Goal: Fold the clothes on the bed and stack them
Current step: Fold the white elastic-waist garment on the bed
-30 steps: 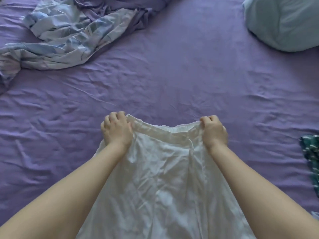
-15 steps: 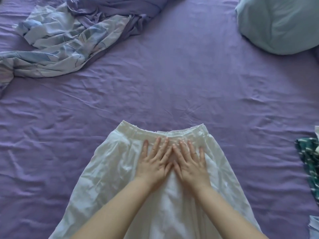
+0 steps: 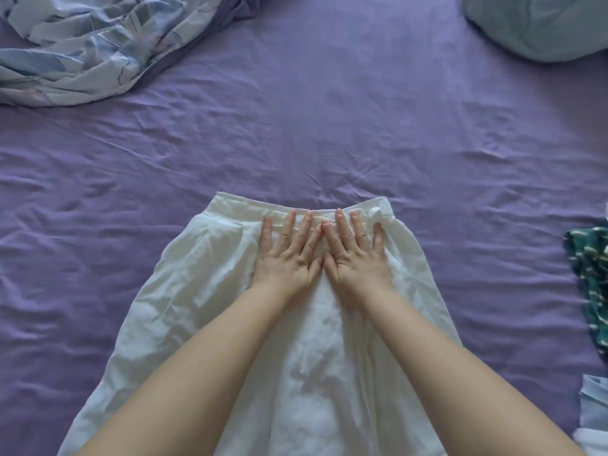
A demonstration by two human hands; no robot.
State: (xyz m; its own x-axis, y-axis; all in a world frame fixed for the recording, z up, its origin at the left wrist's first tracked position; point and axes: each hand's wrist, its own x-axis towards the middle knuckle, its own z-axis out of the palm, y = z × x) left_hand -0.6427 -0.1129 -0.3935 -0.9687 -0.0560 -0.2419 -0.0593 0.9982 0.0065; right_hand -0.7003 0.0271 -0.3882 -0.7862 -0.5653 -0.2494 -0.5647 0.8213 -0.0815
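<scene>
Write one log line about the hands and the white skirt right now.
left hand: flat on white skirt | right hand: flat on it | skirt: spread, unfolded

The bed [image 3: 329,110] under me wears a creased purple sheet. A white skirt [image 3: 197,291] lies spread flat on it in front of me, waistband away from me. At the far left corner sits a rumpled blue-and-white patterned cloth [image 3: 82,51]; at the far right, a pale blue-green pillow [image 3: 539,24]. On my right edge lies a dark green patterned garment [image 3: 589,274], and below it something pale blue [image 3: 594,409], perhaps folded clothing.
</scene>
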